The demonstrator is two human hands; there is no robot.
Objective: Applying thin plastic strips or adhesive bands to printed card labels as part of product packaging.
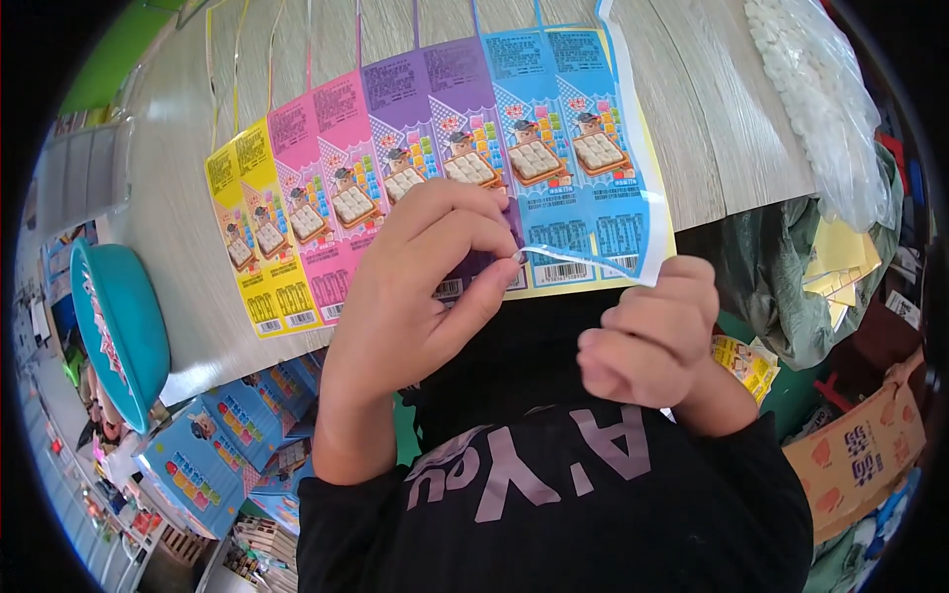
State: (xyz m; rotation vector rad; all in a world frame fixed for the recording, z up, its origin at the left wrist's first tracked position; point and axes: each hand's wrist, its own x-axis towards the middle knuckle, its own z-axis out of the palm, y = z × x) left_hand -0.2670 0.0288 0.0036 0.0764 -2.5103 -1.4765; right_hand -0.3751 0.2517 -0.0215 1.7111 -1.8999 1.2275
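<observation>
A sheet of printed stickers (346,178) in yellow, pink, purple and blue panels lies on the table, with a pale yellow layer showing under its right and lower edges. A narrow white-and-blue edge strip (583,259) stands loose along its right and lower right sides. My left hand (425,282) lies over the purple panels, thumb and forefinger pinched on the strip's end. Just off the sheet's lower right corner, my right hand (647,326) is closed with curled fingers, close to the strip's bend; what it holds, if anything, is hidden.
Thin coloured strips (417,22) run across the grey wood-grain table (682,89). A clear bag of white pieces (816,99) lies at the far right. A teal basin (133,326) stands left, above blue printed boxes (198,465). A dark plastic bag (791,287) and a cardboard box (855,455) sit right.
</observation>
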